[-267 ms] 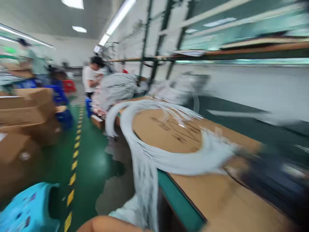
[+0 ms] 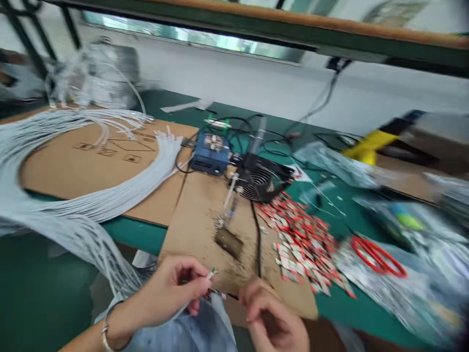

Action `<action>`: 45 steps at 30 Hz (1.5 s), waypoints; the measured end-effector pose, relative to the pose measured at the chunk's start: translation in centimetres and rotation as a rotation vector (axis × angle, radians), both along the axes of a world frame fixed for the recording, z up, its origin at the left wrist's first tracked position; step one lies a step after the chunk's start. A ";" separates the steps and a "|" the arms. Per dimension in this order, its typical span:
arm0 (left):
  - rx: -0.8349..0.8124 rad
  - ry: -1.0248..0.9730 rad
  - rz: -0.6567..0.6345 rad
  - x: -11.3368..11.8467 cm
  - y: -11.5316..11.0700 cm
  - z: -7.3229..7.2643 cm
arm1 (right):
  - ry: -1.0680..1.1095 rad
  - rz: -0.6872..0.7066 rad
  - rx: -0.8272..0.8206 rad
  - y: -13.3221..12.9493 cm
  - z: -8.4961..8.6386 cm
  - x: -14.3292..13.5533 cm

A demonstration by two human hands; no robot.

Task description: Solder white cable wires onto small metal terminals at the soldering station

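My left hand [image 2: 172, 288] pinches the end of a thin white cable [image 2: 210, 275] near the front edge of a cardboard sheet [image 2: 200, 215]. My right hand [image 2: 273, 318] sits just right of it with fingers curled; what it holds is hidden. A big looped bundle of white cables [image 2: 73, 205] lies on the left and hangs over the bench edge. Beyond my hands are a small dark block [image 2: 229, 243], a blue box [image 2: 210, 154] and a black fan [image 2: 262, 181]. A heap of small red and white parts [image 2: 304, 239] lies to the right.
Red-handled scissors [image 2: 379, 256] lie on clear plastic bags at the right. A yellow tool [image 2: 370, 144] rests at the far right. Black wires run to the wall. A shelf beam [image 2: 293, 24] crosses overhead. The green bench top [image 2: 139, 234] shows at the front edge.
The view has swung from the aisle on the left to the bench in front. Both hands and the fan, blue box and red parts are now in sight.
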State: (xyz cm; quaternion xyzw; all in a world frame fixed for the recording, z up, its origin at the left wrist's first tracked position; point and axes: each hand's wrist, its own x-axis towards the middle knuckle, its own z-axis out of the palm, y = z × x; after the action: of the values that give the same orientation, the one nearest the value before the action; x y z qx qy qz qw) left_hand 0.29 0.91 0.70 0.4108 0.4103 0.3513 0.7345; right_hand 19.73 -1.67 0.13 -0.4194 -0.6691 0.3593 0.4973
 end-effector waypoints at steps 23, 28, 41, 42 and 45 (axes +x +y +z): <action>0.471 0.544 -0.173 1.2 -1.0 1.1 | -0.008 -0.029 -0.262 0.7 0.6 -1.5; 0.163 0.306 -0.129 1.8 -1.2 1.1 | 0.412 -0.050 -0.399 1.0 -0.2 -2.3; 0.029 0.156 -0.078 1.0 -1.0 0.9 | 0.047 -0.047 -0.148 1.1 1.4 -2.0; 0.037 0.160 -0.074 1.0 -1.1 0.8 | 0.042 -0.047 -0.137 1.2 1.5 -2.1; 0.064 0.155 -0.064 0.8 -1.4 0.2 | 0.018 -0.030 -0.131 1.4 1.6 -2.0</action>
State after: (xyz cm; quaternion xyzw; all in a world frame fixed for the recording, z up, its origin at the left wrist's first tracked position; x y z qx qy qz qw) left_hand 1.09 -0.48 0.91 0.4728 0.4412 0.3077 0.6979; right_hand 17.71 -0.29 1.75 -0.4577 -0.6333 0.3988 0.4799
